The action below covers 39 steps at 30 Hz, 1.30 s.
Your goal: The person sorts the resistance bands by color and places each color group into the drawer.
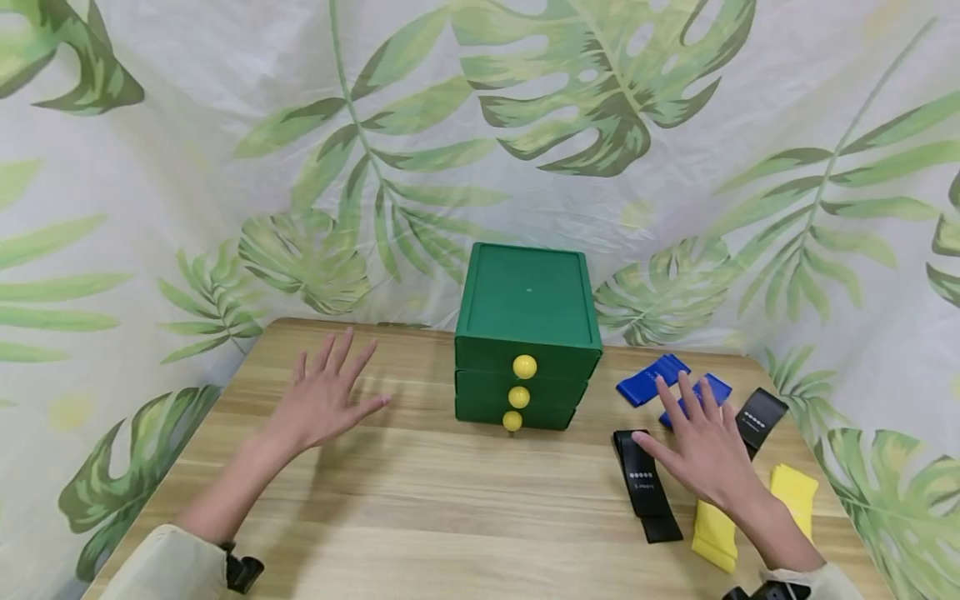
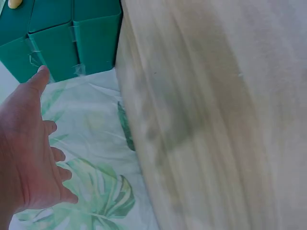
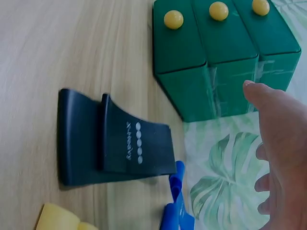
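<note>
My left hand (image 1: pixel 321 406) hovers over the left half of the table with fingers spread, holding nothing. On the right, my right hand (image 1: pixel 702 450) is spread above several flat, folded resistance bands, also holding nothing. Nearest its thumb lies a black band (image 1: pixel 641 483) printed "X-Heavy"; another black band (image 1: pixel 761 419) is partly behind the fingers. Two blue bands lie beyond, one blue band (image 1: pixel 652 380) in plain sight, the other partly covered by fingertips. Yellow bands (image 1: pixel 795 493) lie around the right wrist, partly hidden by it. In the right wrist view the black band (image 3: pixel 139 143) appears folded over.
A green three-drawer box (image 1: pixel 528 300) with yellow round knobs stands at the back middle of the wooden table (image 1: pixel 450 517), all drawers closed. Behind the table hangs a leaf-patterned cloth (image 1: pixel 420 167). Clear tape shows along the box's side in the right wrist view.
</note>
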Each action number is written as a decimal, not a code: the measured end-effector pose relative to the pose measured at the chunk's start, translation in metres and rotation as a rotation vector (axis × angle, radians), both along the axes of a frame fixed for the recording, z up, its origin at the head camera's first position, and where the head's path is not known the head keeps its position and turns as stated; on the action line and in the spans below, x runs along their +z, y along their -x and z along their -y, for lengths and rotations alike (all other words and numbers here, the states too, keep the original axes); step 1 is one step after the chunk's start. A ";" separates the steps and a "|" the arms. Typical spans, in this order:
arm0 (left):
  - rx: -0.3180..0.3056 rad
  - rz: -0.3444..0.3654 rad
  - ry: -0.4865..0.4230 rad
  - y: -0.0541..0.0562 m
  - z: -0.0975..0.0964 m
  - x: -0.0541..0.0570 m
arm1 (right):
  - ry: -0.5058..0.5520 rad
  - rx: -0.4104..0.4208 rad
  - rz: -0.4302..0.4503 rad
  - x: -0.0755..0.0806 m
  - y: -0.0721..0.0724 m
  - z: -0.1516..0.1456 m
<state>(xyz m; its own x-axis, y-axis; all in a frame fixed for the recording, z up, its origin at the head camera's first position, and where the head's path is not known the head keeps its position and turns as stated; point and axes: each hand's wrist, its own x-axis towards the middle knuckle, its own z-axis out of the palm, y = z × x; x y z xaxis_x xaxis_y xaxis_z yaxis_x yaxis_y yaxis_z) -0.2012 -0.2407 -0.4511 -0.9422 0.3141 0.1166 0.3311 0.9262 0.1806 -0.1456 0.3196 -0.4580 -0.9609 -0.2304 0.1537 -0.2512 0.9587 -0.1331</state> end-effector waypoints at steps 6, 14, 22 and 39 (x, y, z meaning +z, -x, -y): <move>-0.038 -0.004 -0.015 0.004 -0.001 0.015 | 0.045 0.018 0.034 0.010 -0.003 0.010; -0.072 -0.006 -0.037 0.015 -0.007 0.035 | 0.113 0.032 0.085 0.025 -0.010 0.027; -0.121 -0.037 -0.030 0.025 -0.016 0.051 | 0.163 0.075 0.061 0.035 -0.023 0.042; -0.225 -0.068 -0.119 0.055 -0.044 0.082 | 0.424 0.138 0.008 0.033 -0.035 0.069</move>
<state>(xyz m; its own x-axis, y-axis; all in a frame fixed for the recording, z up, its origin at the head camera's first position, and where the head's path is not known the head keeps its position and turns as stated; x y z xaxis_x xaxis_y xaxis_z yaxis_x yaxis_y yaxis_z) -0.2567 -0.1965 -0.3690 -0.8390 0.4950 0.2259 0.5413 0.8016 0.2538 -0.1111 0.2508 -0.4254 -0.9271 -0.2746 0.2550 -0.3702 0.7766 -0.5097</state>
